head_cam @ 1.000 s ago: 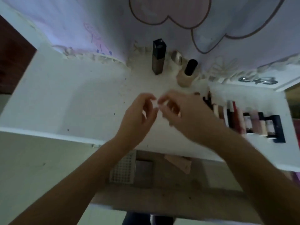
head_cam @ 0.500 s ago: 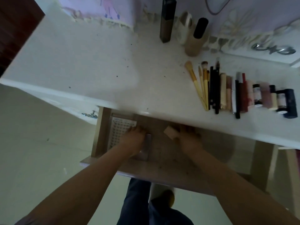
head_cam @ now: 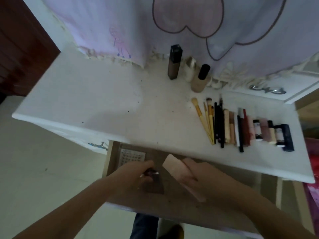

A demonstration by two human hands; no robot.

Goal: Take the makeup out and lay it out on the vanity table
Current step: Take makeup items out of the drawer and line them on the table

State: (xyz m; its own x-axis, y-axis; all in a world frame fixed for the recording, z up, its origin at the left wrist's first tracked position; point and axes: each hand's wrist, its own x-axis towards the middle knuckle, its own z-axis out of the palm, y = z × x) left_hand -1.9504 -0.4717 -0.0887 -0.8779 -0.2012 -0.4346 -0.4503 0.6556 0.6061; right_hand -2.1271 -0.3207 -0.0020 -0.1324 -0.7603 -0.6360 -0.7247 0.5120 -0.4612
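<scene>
An open wooden drawer (head_cam: 172, 204) juts out below the white vanity table (head_cam: 103, 104). My right hand (head_cam: 202, 178) grips a flat pale pink case (head_cam: 174, 165) and holds it tilted above the drawer. My left hand (head_cam: 136, 175) curls round the top of a small dark square compact (head_cam: 154, 184) in the drawer. A white patterned palette (head_cam: 132, 156) lies at the drawer's back left. Brushes (head_cam: 205, 118) and a row of lipsticks and tubes (head_cam: 255, 130) lie side by side on the table's right part.
Three bottles stand at the back by the covered mirror: a tall dark one (head_cam: 174, 62), a pale one (head_cam: 189, 68) and a beige one with a black cap (head_cam: 201, 78). A dark wooden door (head_cam: 20, 49) is at left. My legs show below the drawer.
Both hands dropped from above the table into the drawer. My right hand has lifted the pink case; my left hand has closed on the dark compact.
</scene>
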